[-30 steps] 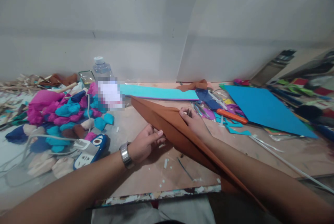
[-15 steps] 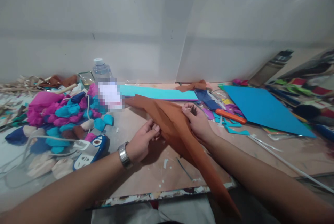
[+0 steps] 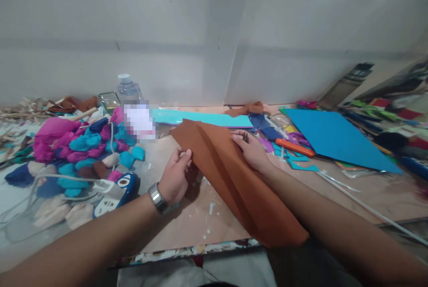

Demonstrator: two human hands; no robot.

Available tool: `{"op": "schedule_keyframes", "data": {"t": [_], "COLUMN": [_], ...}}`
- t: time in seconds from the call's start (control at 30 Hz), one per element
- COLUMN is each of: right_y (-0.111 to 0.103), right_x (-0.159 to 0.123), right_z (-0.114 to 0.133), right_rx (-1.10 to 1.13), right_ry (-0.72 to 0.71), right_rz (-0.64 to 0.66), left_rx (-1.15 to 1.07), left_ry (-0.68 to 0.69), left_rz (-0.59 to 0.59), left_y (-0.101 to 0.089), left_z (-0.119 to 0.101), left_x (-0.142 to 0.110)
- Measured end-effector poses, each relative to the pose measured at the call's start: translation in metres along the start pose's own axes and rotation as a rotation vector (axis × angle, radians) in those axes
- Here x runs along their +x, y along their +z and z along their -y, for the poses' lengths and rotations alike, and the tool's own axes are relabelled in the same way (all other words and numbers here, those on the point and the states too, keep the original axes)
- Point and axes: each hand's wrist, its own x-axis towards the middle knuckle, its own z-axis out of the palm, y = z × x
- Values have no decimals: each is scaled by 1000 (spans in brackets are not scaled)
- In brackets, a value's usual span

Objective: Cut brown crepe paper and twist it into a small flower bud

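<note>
A brown sheet (image 3: 227,162), paper or thin fabric, stretches between my hands above the board, with a crease running along its length. My left hand (image 3: 175,175), wearing a metal watch, pinches its left edge between thumb and fingers. On the opposite edge, my right hand (image 3: 250,151) grips the sheet near its far corner. A small dark pointed thing (image 3: 245,137) sticks up between the right fingers; its kind cannot be made out. The sheet's near end hangs past the board's front edge.
Pink, blue and beige crumpled pieces (image 3: 80,144) lie left, beside a power strip (image 3: 117,195). A bottle (image 3: 129,88) stands behind a blurred-out phone-like screen (image 3: 140,122). Right are an orange cutter (image 3: 294,147), a blue sheet (image 3: 337,137) and scraps. Behind lies a turquoise strip (image 3: 203,118).
The brown sheet, bunched and twisted before, is now spread wider and flatter. My left hand has moved slightly left, pulling its edge outward; my right hand has barely moved.
</note>
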Motion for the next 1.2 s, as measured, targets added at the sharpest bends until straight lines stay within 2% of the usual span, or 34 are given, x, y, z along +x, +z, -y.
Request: {"op": "schedule_keyframes", "data": {"t": [0.1,0.17,0.3,0.43,0.6,0.67,0.8,0.9,1.03,1.1,1.2], "right_y": [2,2,0,2,6,6,5,5,4,4,5], "right_x": [-2,-2,1,0,-5,-6,-6,-7,-7,-8,-10], "right_z": [3,4,5,8,11,11,9,6,5,6,10], "right_rx": [67,101,162,202,222,217,167,119,66,34,8], "right_ry": [98,128,92,36,24,37,115,179,187,170,145], "right_rz": [56,85,63,54,56,68,98,135,180,190,214], "left_rx": [133,243,383,303,307,318,256,259,394,539,770], "left_ry": [-68,-61,81,257,312,277,-28,-93,40,209,449], "left_rz": [75,126,103,53,25,-15,-100,-113,-102,-31,138], "left_y": [-5,-9,-15,-11,-3,-2,-3,-6,-11,-15,-18], "left_z": [6,11,12,-2,-18,-18,-9,-3,-2,-4,-5], "left_x": [0,-1,0,0,-2,-2,5,10,12,10,4]}}
